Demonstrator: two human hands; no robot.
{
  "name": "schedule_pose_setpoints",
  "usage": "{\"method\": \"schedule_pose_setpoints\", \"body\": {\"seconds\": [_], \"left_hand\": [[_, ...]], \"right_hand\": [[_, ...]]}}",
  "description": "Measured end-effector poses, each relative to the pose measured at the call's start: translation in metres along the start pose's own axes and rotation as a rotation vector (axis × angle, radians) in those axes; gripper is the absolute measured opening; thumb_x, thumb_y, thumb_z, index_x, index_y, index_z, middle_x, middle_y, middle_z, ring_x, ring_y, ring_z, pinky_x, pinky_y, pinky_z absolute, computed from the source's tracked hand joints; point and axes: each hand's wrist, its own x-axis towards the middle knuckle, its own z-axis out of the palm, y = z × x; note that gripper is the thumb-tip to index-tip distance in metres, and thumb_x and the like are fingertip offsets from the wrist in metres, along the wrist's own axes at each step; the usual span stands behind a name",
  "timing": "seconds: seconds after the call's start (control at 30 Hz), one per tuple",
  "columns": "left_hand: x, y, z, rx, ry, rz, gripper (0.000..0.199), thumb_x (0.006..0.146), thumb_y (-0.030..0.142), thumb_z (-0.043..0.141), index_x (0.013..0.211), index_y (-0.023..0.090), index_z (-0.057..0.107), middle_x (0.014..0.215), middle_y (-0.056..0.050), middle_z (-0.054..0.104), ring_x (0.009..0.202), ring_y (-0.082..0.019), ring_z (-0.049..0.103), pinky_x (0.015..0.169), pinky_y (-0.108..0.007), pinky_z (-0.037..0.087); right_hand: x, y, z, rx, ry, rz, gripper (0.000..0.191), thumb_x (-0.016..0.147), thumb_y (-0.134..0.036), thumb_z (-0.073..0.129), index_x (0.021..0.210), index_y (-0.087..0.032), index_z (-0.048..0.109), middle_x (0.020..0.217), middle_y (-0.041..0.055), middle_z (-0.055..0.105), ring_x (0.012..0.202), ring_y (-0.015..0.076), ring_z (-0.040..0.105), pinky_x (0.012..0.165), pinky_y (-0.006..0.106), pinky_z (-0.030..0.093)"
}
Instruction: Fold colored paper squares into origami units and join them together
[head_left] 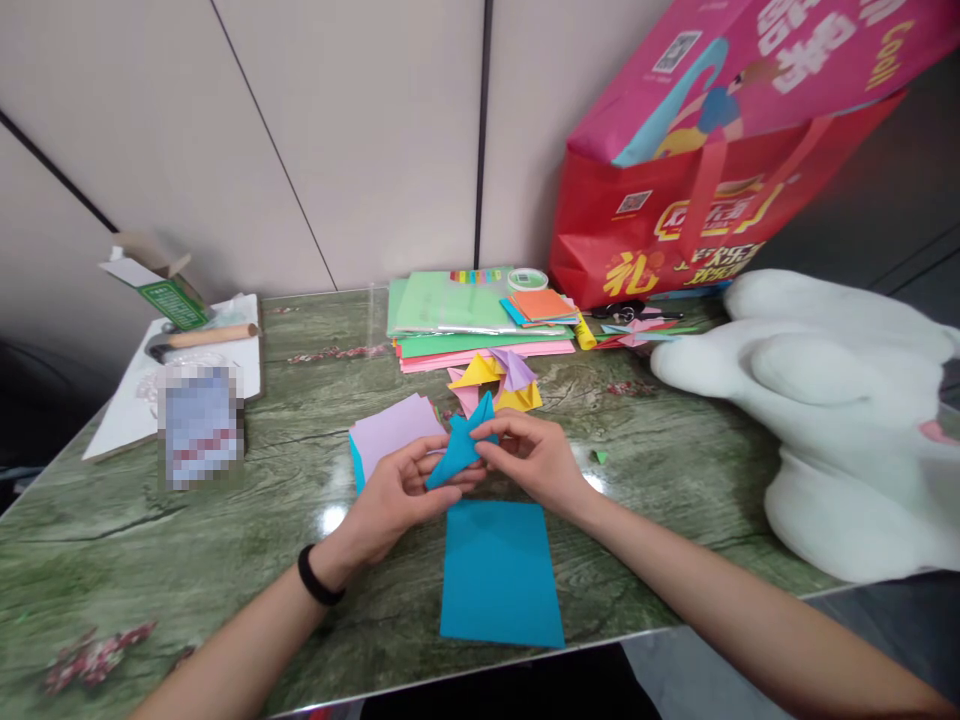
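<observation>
A folded blue paper piece (459,448) is held above the table between both hands. My left hand (409,485) cradles its lower left side, fingers beneath it. My right hand (529,450) pinches its right edge with thumb and fingers. Flat on the table just below the hands lies a blue square sheet (501,575). A stack of square paper with a lilac sheet (394,432) on top sits behind my left hand. Folded yellow, pink and lilac pieces (516,372) form a ring behind the held paper.
Green and pink sheets (450,305), small orange squares (546,305) and a yellow glue stick (584,332) lie at the back. A white plush toy (817,400) and red bag (660,220) stand right. At left are a hammer (210,337) and green box (174,300).
</observation>
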Motion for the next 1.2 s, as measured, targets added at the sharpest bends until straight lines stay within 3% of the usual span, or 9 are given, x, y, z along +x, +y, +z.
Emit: {"method": "schedule_pose_setpoints", "body": {"seconds": [0.13, 0.27, 0.47, 0.63, 0.83, 1.0, 1.2], "left_hand": [[0.002, -0.005, -0.002, 0.084, 0.150, -0.026, 0.043, 0.063, 0.018, 0.078, 0.097, 0.016, 0.052, 0.085, -0.004, 0.073, 0.079, -0.021, 0.070, 0.075, -0.030, 0.056], [0.001, -0.009, -0.001, 0.087, 0.174, -0.040, 0.036, 0.065, 0.023, 0.076, 0.088, 0.017, 0.049, 0.074, 0.000, 0.071, 0.073, -0.021, 0.071, 0.072, -0.031, 0.056], [0.000, -0.008, 0.001, 0.071, 0.077, -0.007, 0.032, 0.070, 0.025, 0.071, 0.090, 0.017, 0.047, 0.081, -0.002, 0.070, 0.078, -0.017, 0.069, 0.078, -0.031, 0.055], [0.000, -0.006, 0.002, 0.236, 0.051, 0.032, 0.030, 0.067, 0.023, 0.072, 0.086, 0.016, 0.051, 0.080, -0.002, 0.067, 0.077, -0.015, 0.066, 0.064, -0.022, 0.052], [0.000, 0.004, 0.004, 0.378, 0.320, 0.174, 0.022, 0.069, 0.031, 0.069, 0.082, 0.016, 0.060, 0.074, 0.000, 0.064, 0.062, -0.011, 0.060, 0.054, -0.020, 0.049], [0.000, 0.005, 0.004, 0.367, 0.238, 0.076, 0.020, 0.072, 0.033, 0.065, 0.067, 0.014, 0.058, 0.050, 0.005, 0.055, 0.036, -0.007, 0.050, 0.037, -0.017, 0.038], [0.001, -0.003, -0.003, 0.255, 0.382, 0.164, 0.018, 0.074, 0.029, 0.066, 0.067, 0.015, 0.056, 0.048, 0.005, 0.058, 0.037, -0.009, 0.054, 0.038, -0.018, 0.043]], "right_hand": [[-0.006, -0.002, 0.004, -0.053, -0.076, -0.066, 0.009, 0.075, -0.024, 0.064, 0.081, -0.020, 0.069, 0.072, 0.0029, 0.058, 0.064, 0.0132, 0.055, 0.053, 0.024, 0.047], [-0.010, -0.002, 0.007, -0.087, -0.113, -0.117, 0.009, 0.076, -0.023, 0.064, 0.083, -0.020, 0.069, 0.072, 0.0026, 0.057, 0.065, 0.0133, 0.055, 0.053, 0.024, 0.047], [-0.007, -0.002, 0.004, -0.039, -0.068, -0.123, 0.009, 0.075, -0.021, 0.064, 0.083, -0.020, 0.068, 0.080, 0.0041, 0.063, 0.073, 0.0146, 0.059, 0.058, 0.024, 0.050], [-0.005, -0.002, 0.002, -0.011, -0.038, -0.106, 0.010, 0.074, -0.019, 0.063, 0.084, -0.019, 0.067, 0.085, 0.0049, 0.065, 0.076, 0.0142, 0.062, 0.060, 0.023, 0.052], [-0.007, -0.004, 0.004, -0.076, -0.154, -0.161, 0.008, 0.075, -0.015, 0.061, 0.080, -0.018, 0.067, 0.079, 0.0036, 0.068, 0.069, 0.0120, 0.061, 0.055, 0.020, 0.048], [-0.007, -0.008, 0.004, -0.090, -0.271, -0.162, 0.008, 0.076, -0.016, 0.061, 0.078, -0.017, 0.068, 0.075, 0.0030, 0.067, 0.062, 0.0104, 0.058, 0.053, 0.020, 0.044], [-0.008, -0.009, 0.005, -0.015, -0.319, -0.009, 0.010, 0.077, -0.022, 0.061, 0.080, -0.016, 0.068, 0.074, 0.0034, 0.066, 0.061, 0.0115, 0.059, 0.053, 0.021, 0.045]]}}
